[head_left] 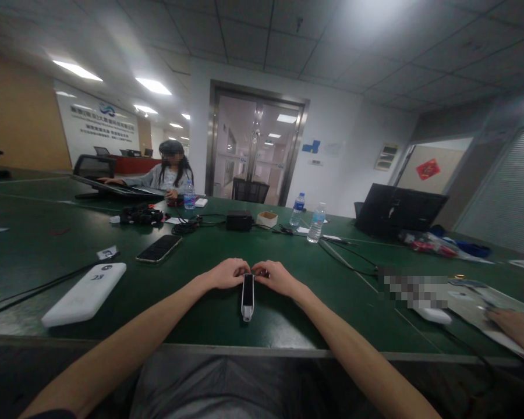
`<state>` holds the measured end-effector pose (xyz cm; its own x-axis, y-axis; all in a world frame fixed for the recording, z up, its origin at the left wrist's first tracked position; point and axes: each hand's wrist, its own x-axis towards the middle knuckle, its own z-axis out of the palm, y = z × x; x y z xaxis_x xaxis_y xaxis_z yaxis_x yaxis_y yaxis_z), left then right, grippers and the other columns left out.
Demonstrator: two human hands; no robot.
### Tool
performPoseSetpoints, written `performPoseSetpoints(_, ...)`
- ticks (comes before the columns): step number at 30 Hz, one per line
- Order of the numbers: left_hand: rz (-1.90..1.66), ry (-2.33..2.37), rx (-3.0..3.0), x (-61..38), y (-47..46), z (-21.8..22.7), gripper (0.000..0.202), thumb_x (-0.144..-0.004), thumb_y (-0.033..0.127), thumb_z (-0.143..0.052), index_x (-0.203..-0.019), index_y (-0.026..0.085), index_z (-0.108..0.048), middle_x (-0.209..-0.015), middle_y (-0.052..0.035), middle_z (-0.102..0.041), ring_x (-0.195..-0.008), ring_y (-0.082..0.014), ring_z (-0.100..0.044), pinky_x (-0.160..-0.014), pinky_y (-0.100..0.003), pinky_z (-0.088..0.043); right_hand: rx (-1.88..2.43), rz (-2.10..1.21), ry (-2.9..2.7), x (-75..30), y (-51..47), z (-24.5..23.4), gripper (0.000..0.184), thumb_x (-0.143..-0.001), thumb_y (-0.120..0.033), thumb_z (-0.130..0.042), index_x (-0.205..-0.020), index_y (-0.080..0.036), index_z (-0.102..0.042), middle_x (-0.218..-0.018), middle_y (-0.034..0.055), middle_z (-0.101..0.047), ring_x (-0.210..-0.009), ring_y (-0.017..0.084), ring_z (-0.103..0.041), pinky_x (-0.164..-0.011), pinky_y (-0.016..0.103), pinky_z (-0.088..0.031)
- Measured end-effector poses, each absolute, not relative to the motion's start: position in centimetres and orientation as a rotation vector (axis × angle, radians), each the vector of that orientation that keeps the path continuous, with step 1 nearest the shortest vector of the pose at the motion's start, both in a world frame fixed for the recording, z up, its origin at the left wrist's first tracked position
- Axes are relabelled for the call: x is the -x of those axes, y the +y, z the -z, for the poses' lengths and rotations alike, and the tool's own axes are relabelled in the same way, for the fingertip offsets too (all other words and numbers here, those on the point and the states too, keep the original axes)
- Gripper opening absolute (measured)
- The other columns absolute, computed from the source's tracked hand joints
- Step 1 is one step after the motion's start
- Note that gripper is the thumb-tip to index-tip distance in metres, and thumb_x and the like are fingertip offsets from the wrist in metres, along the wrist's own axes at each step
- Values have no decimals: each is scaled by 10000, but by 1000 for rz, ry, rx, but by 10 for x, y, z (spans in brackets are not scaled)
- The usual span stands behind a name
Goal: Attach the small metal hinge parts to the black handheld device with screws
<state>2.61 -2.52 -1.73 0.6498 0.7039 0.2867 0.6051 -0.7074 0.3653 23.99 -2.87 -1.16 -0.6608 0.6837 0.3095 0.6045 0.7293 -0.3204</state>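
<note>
A slim white pen-shaped device (247, 309) with a long dark screen lies on the green table in front of me, its narrow tip pointing toward me. At its far end, my left hand (227, 273) curls its fingers against the left side. Opposite it, my right hand (278, 278) pinches the same end from the right. The fingertips nearly meet there, and what lies under them is partly hidden.
Left of my arms are a white handheld unit (87, 294) and a black phone (159, 248). Further back stand a black box (239, 220), a small open box (267, 219) and water bottles (317, 223). A person (174, 169) sits opposite; another person's hand (517, 329) is at right.
</note>
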Motion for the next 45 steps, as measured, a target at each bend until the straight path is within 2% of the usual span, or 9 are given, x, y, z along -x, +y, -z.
performPoseSetpoints(5,-584,1085,-2624,-26,-25,18,248,-817,343,-507,-950,168,-620,-754,-8,-549,-622,-123,-484,-574,-223,-384,999,-143,-2502,-249,-26,4,267,-839,-317,-578,-1073,-194,-614,-922,42,-678,-881,168,-592,-804,281,-418)
performPoseSetpoints(9,-563,1096,-2602,-25,-24,17,257,-814,339,-504,-965,168,-621,-775,-15,-550,-643,-129,-490,-581,-225,-394,1231,68,-2419,-276,-14,-6,233,-881,-265,-489,-1036,-165,-630,-944,79,-665,-899,181,-583,-804,282,-399)
performPoseSetpoints(12,-556,1091,-2591,-24,-24,17,263,-816,343,-504,-974,167,-619,-790,-19,-552,-645,-130,-490,-576,-225,-395,1367,131,-2449,-297,-5,-6,231,-862,-214,-475,-1004,-163,-650,-950,85,-663,-896,185,-584,-796,265,-390)
performPoseSetpoints(23,-542,1105,-2588,-24,-22,19,257,-812,320,-506,-987,169,-617,-779,-13,-552,-642,-126,-492,-583,-222,-389,1384,68,-2655,-298,11,16,285,-777,-129,-495,-984,-201,-678,-954,64,-672,-926,195,-588,-792,251,-399)
performPoseSetpoints(30,-550,1099,-2596,-24,-22,19,245,-805,323,-525,-974,174,-621,-767,-8,-547,-637,-122,-489,-601,-222,-390,1339,90,-2629,-294,15,23,263,-832,-197,-489,-1032,-212,-659,-979,73,-645,-956,191,-566,-821,257,-391)
performPoseSetpoints(38,-542,1086,-2580,-24,-23,17,250,-816,323,-506,-979,168,-617,-767,-8,-558,-638,-125,-496,-570,-218,-390,1408,114,-2615,-288,14,22,199,-835,-235,-517,-942,-199,-680,-946,79,-638,-925,195,-566,-785,258,-399)
performPoseSetpoints(45,-539,1100,-2585,-25,-24,16,247,-810,313,-511,-978,168,-619,-775,-10,-565,-645,-125,-499,-573,-214,-388,1340,38,-2631,-287,12,20,260,-823,-161,-508,-1021,-226,-662,-1030,64,-612,-947,176,-568,-795,237,-387)
